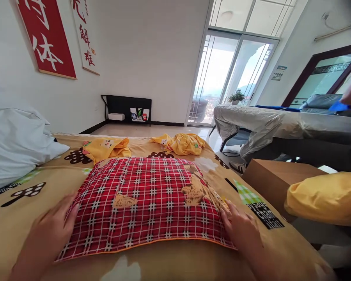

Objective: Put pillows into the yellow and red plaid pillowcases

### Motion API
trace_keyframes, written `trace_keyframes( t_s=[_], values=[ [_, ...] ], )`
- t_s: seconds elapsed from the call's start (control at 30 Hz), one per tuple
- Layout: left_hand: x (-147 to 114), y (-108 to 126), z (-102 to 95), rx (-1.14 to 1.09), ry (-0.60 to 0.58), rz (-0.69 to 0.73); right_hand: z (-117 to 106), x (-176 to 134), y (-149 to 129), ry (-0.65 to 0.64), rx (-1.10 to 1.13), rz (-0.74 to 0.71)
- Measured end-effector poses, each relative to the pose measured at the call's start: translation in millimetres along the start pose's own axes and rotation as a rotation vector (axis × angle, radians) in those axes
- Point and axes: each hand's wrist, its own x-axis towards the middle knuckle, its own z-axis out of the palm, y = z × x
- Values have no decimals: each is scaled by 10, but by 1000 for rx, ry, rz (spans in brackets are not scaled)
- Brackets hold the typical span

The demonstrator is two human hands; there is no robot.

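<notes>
A red plaid pillow with bear prints and an orange-edged hem lies flat and plump on the bed in front of me. Along its left side rests my left hand, open, slightly blurred, fingers stretched forward and thumb apart against the fabric. At the pillow's right edge, my right hand is closed, its fingers bent around the edge of the cover. Beyond the pillow lie two yellow cloth pieces with cartoon prints, a folded one at left and a crumpled one at right.
A tan patterned sheet covers the bed. White bedding is heaped at left. To the right stand a cardboard box, a yellow fabric bundle and a plastic-covered table. Another person's leg shows beside it.
</notes>
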Motion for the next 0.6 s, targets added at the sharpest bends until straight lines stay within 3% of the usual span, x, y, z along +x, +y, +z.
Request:
trace_keyframes(
  t_s=[0.07, 0.13, 0.2, 0.27, 0.33, 0.43, 0.53, 0.6],
  values=[
    [544, 724, -362, -79, 9, 175, -253, 538, -328, 72, 88, -75],
    [1083, 1430, -594, -78, -42, 310, -373, 1033, -698, 102, 138, -132],
    [1552, 1988, -635, -67, -100, 380, -272, 1348, -1035, 54, 156, -132],
    [1890, 2331, -466, -95, -160, 425, 32, 1437, -1274, -122, 160, -110],
    [2054, 2475, -120, -150, -268, 429, 414, 1372, -1377, -290, 135, -99],
    [1994, 2450, 552, -197, -457, 394, 829, 1264, -1285, -368, 205, -89],
    [1801, 2327, 1103, -189, -569, 366, 970, 1321, -1003, -412, 385, -92],
    [1737, 2272, 1299, -189, -599, 354, 1015, 1397, -781, -426, 476, -48]
  ],
)
